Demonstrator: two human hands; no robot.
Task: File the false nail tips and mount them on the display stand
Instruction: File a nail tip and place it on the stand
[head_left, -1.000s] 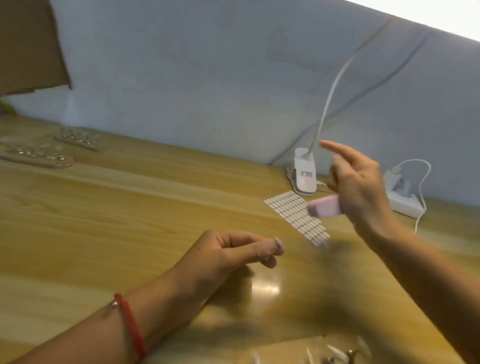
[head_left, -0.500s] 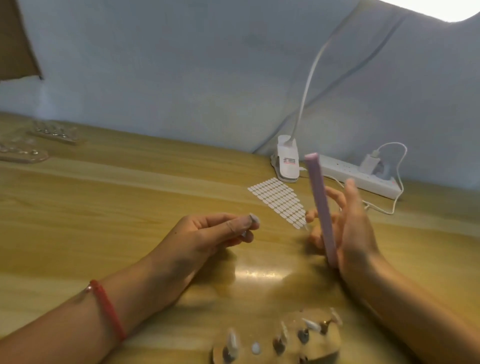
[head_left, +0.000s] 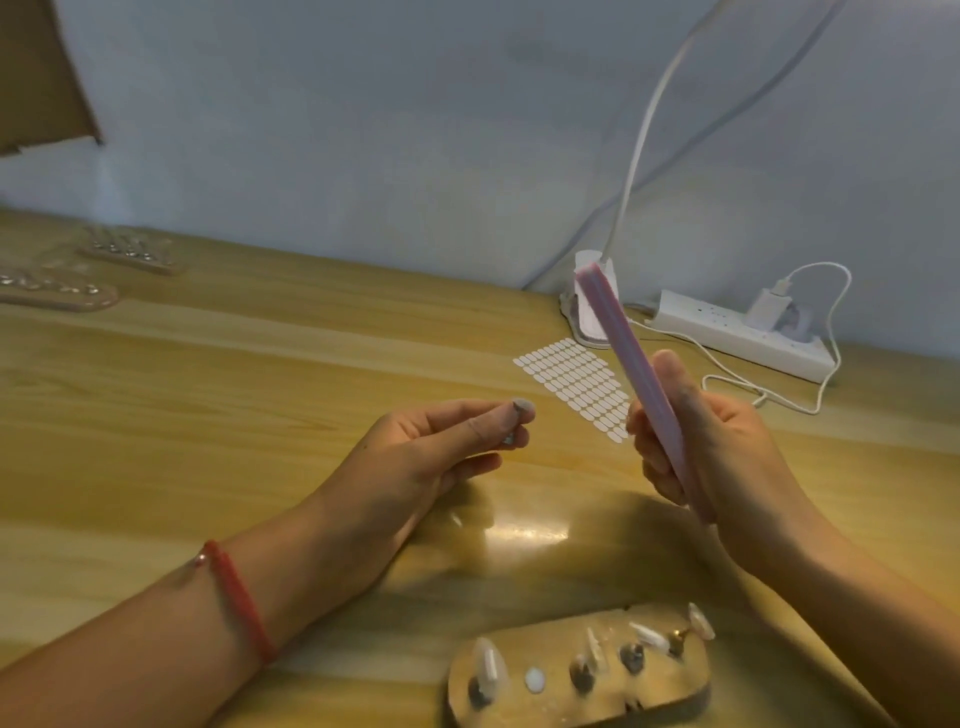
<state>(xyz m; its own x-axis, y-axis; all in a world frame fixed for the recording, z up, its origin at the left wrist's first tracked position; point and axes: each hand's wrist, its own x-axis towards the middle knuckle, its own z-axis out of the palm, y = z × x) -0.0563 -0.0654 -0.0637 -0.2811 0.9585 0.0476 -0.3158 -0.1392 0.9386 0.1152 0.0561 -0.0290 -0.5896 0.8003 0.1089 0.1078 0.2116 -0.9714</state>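
My left hand pinches a small pale false nail tip on its peg between thumb and forefinger, above the wooden table. To its right my right hand grips a long pink nail file, which stands tilted with its top end leaning left and away. File and nail tip are apart. The wooden display stand lies at the near edge, with several nail tips mounted on its pegs.
A sheet of white adhesive tabs lies beyond the hands. Behind it stand a clip lamp base and a white power strip with a plugged cable. Two more stands lie at the far left.
My right hand came down from the lamp area and turned the pink file upright beside my left hand. The left hand held its nail tip almost still. The display stand came into view below.
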